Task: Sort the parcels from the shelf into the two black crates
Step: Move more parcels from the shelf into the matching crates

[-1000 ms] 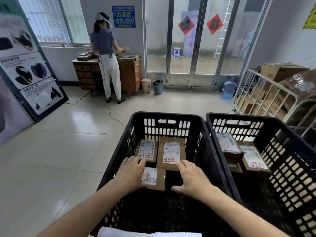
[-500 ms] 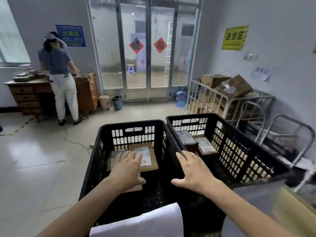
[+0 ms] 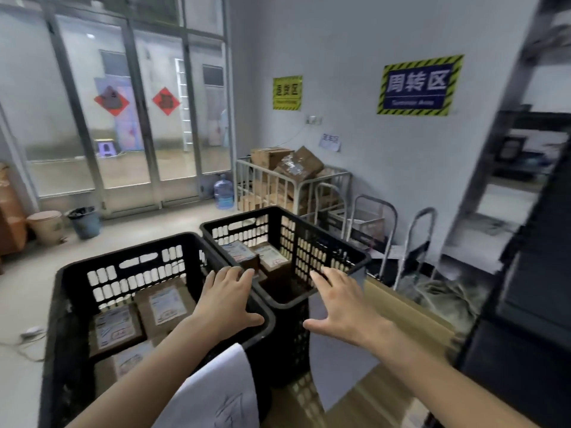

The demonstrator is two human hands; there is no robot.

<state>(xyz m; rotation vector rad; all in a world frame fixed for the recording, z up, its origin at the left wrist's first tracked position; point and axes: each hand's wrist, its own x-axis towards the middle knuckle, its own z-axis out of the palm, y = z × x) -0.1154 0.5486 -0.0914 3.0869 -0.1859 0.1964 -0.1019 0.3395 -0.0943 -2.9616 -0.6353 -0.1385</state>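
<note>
Two black crates stand side by side on the floor. The left crate (image 3: 129, 257) holds three brown parcels with white labels, among them one (image 3: 116, 330) at the left and one (image 3: 165, 304) beside it. The right crate (image 3: 312, 242) holds two labelled parcels (image 3: 272, 257) at its far end. My left hand (image 3: 225, 299) hovers over the gap between the crates, fingers straight, holding nothing. My right hand (image 3: 341, 307) is spread open past the right crate's near corner, also holding nothing. A dark metal shelf (image 3: 522, 211) rises at the right edge.
A white sheet (image 3: 222, 390) hangs near my left forearm. A wire cage with cardboard boxes (image 3: 287, 180), hand trolleys (image 3: 411, 242), a water jug (image 3: 223, 193) and two bins (image 3: 83, 222) line the wall and glass doors. Flat cardboard (image 3: 401, 307) lies right of the crates.
My view has swung right, away from the person at the desk and toward the shelf. Both hands have lifted out of the left crate and moved right, holding nothing.
</note>
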